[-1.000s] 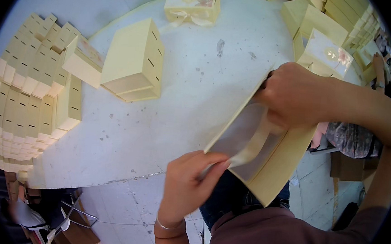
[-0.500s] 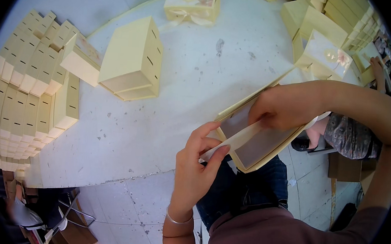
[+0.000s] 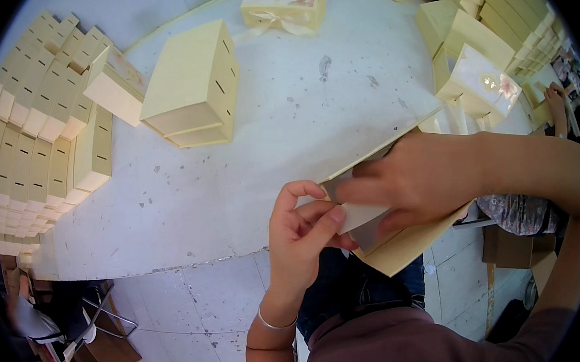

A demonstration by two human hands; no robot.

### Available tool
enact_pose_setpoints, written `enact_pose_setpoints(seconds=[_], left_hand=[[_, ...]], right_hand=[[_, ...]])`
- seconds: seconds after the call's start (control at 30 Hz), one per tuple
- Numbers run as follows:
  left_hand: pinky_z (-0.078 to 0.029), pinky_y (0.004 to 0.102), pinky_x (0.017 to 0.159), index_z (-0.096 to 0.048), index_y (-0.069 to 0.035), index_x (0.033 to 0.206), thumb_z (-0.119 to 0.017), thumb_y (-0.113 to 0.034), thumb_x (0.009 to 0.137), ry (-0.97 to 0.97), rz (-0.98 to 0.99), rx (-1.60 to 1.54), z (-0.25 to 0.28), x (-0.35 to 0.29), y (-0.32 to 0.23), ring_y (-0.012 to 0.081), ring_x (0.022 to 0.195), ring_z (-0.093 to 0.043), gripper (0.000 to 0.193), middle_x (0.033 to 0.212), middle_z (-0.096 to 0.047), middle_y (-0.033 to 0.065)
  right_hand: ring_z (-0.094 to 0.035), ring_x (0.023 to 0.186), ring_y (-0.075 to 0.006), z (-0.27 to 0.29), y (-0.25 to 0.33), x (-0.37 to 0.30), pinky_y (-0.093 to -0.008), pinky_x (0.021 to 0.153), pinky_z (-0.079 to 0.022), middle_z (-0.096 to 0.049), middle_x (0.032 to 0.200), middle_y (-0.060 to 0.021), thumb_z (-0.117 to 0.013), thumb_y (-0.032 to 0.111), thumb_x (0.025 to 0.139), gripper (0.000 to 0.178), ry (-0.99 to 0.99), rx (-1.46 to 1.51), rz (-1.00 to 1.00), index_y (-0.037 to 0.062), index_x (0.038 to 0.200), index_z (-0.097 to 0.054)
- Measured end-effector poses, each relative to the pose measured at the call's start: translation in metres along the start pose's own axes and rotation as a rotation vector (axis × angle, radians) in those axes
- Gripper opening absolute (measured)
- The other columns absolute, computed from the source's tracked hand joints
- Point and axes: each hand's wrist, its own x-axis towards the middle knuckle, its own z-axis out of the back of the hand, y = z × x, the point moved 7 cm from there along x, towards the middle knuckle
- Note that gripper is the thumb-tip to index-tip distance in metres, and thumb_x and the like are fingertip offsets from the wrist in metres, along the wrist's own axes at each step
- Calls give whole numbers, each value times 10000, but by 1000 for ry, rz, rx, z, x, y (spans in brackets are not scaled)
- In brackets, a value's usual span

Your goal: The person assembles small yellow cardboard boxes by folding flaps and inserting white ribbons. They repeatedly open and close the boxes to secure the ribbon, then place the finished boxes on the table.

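Observation:
A cream cardboard box (image 3: 399,252) is tilted at the table's near edge, above my lap, with its grey inside partly showing. My left hand (image 3: 300,229) is at its left corner, thumb and fingers pinched on a flat white ribbon (image 3: 361,219). The ribbon runs from that pinch into the box, under my other hand. Over the box opening, my right hand (image 3: 421,177) has its fingers stretched apart, the fingertips smeared by motion. It hides much of the inside and the ribbon's far part.
Stacked cream boxes (image 3: 31,136) line the left side. A taller cream box (image 3: 189,83) with slots stands near them. A ribbon-tied floral box (image 3: 282,5) sits at the back, and an open floral-lidded box (image 3: 482,80) at right. Another person's hand (image 3: 557,99) shows far right.
My right hand has loosened from its closed grip on the ribbon and spread its fingers. The box has tilted so its near panel shows more. My left hand still pinches the ribbon.

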Motion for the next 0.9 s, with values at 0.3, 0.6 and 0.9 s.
enact_pose_setpoints(seconds=[0.3, 0.6, 0.9], left_hand=[[-466, 238, 613, -474, -30, 1063, -602, -63, 809, -97, -613, 761, 8, 7, -32, 156, 628, -571, 287, 822, -608, 86], [-447, 346, 802, -459, -53, 1217, -604, -67, 755, 103, -601, 1085, -18, 53, -16, 289, 913, -572, 484, 996, -581, 154], [-484, 288, 646, -618, -16, 896, -641, 8, 715, 150, -629, 1027, -42, 53, -9, 252, 699, -613, 184, 789, -632, 106]], right_hand=[[-565, 514, -275, -11, -3, -6, -368, 505, -479, -558, 680, -101, -555, 163, 722, 189, 88, -275, -40, 38, 580, -563], [-601, 672, -324, -55, -53, -26, -428, 639, -482, -608, 701, -175, -506, 183, 765, 176, 329, -156, -505, 41, 726, -603], [-606, 657, -337, -52, -41, -41, -404, 686, -493, -618, 722, -190, -517, 143, 763, 202, 147, -37, -585, -33, 729, -610]])
